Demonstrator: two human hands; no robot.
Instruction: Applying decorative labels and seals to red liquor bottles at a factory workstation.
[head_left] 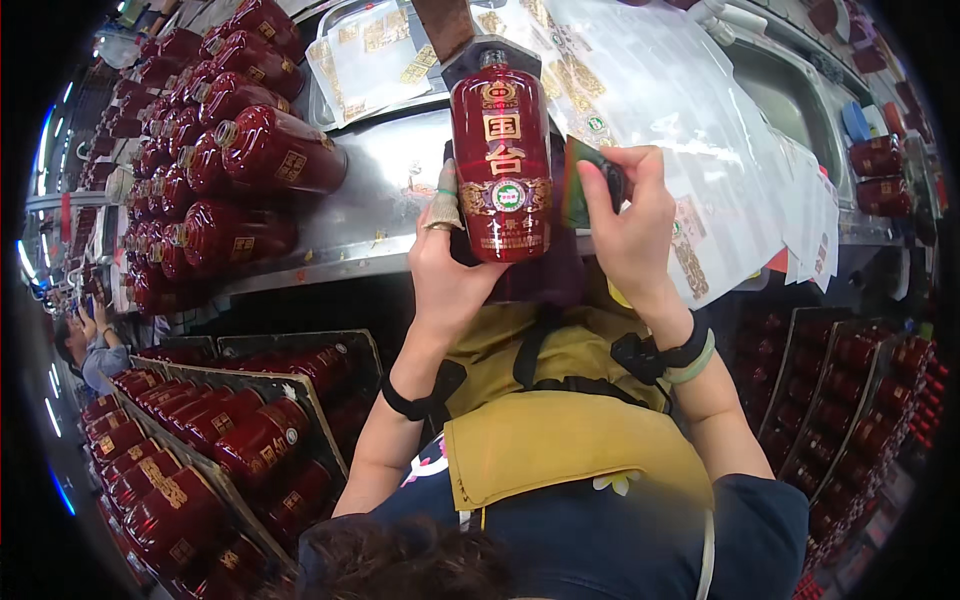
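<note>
A dark red glossy bottle (502, 150) with gold lettering and a round green-and-white emblem lies before me, its neck pointing away against a dark metal rest (470, 50). My left hand (447, 275) is closed around the bottle's lower left side and base. Cloth-like covers wrap one or more of its fingers. Just right of the bottle, my right hand (635, 215) pinches a flat green scraper-like piece (577, 185) with a dark part under the fingers. A small gap shows between this piece and the bottle.
Sheets of gold decals (640, 110) spread over the metal bench (365, 215) to the right; another decal sheet (365, 60) lies back left. Red bottles (270, 150) crowd the left side. Crates of bottles (250, 430) flank me below. A person (90, 345) sits far left.
</note>
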